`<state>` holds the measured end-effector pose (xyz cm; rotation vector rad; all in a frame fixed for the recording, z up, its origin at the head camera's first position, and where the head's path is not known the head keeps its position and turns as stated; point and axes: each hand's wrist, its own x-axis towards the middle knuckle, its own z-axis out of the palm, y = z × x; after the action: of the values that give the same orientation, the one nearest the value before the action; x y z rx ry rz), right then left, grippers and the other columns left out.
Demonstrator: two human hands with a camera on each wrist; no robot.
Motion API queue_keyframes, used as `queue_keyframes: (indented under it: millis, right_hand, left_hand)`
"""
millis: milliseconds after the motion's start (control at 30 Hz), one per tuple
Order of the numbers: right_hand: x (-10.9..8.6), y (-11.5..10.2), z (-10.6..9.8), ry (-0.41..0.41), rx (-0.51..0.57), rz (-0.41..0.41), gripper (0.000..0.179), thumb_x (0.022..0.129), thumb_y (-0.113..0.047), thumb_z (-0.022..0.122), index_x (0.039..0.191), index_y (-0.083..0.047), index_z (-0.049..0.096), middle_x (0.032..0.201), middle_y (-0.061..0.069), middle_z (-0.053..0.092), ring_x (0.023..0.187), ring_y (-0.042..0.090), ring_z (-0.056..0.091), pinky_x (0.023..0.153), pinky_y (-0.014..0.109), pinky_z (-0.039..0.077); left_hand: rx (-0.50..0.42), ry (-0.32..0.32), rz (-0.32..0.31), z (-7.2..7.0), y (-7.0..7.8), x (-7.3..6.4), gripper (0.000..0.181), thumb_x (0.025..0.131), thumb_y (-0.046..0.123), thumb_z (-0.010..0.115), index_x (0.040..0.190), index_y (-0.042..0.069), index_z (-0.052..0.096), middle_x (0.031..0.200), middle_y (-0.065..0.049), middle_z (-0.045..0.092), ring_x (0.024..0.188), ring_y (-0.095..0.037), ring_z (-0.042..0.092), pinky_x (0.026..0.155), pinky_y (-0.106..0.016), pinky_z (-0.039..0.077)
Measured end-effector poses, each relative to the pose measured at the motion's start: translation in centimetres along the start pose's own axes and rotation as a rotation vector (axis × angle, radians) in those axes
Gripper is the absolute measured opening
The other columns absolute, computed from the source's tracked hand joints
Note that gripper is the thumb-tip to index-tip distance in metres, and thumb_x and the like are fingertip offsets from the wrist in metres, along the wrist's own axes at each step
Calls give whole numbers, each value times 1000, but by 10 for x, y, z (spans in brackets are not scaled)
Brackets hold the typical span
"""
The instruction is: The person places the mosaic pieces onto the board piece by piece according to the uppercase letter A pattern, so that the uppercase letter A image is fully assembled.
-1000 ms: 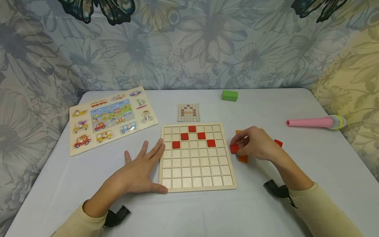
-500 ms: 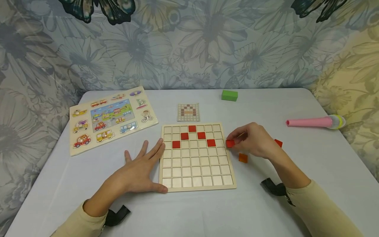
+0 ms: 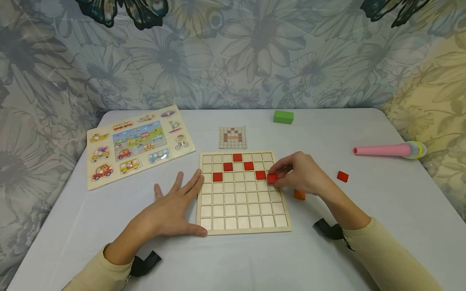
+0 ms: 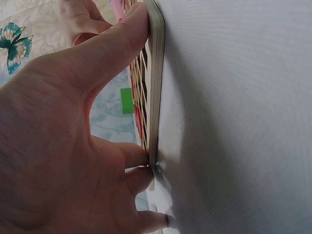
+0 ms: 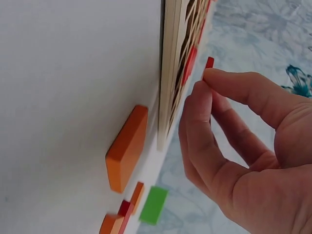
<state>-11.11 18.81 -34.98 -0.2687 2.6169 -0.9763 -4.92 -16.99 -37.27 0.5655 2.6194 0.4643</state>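
Touching the grid board (image 3: pixel 241 199) beside it, the left hand (image 3: pixel 171 212) is spread; a red tile (image 3: pixel 272 179) is pinched by the right hand (image 3: pixel 305 174).

Wall covering (image 3: pixel 240 95) ahead of me and along both sides: big printed flowers (image 3: pixel 263 34), grey-blue mostly, yellow at far right, slight gloss upper left. Two dark, teal-tinged butterflies (image 3: pixel 147 12) up top, lower wings showing. White table (image 3: pixel 247 262), fine-woven surface, rounded far corners; light even, shadows soft.
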Motion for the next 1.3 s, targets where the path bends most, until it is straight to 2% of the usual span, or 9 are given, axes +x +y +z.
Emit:
queue_keyframes:
  millis: [133,333,633,867,1300]
  right_hand:
    - [2,-3,4,-18,12,4,25,78,-9,89,102,-12,83,89,2,75,84,19,66,71,33,53]
    - [2,-8,10,-41,32,-6,23,78,-4,86,100,-12,83,87,2,75,83,18,66,75,32,54]
    - [7,-13,17,-71,9,-17,25,79,0,84,101,-11,83,91,3,74,84,17,64,74,32,53]
    - [8,-13,20,-72,4,-16,26,77,2,81,99,-11,83,87,4,72,82,17,63,70,30,53]
    - [9,-14,24,-60,-25,-57,21,77,1,84,94,-12,81,86,4,70,80,16,62,73,31,53]
  left_hand:
    - [0,0,0,0,1,0,136,68,75,83,169,19,11,177,6,-1,160,-47,-1,97,-95,-2]
    - [0,-5,1,1,0,1,135,69,73,84,169,19,11,177,6,-2,160,-46,-3,98,-95,-3]
    - [3,-5,-3,2,-2,0,136,68,72,85,169,19,11,177,7,-2,161,-45,-4,98,-95,-3]
    - [4,-3,-6,2,-1,0,136,68,72,85,169,19,12,177,7,-2,161,-45,-4,99,-95,-3]
    - [-1,-3,1,1,0,0,136,68,72,84,169,19,11,177,7,-1,160,-46,-3,98,-95,-2]
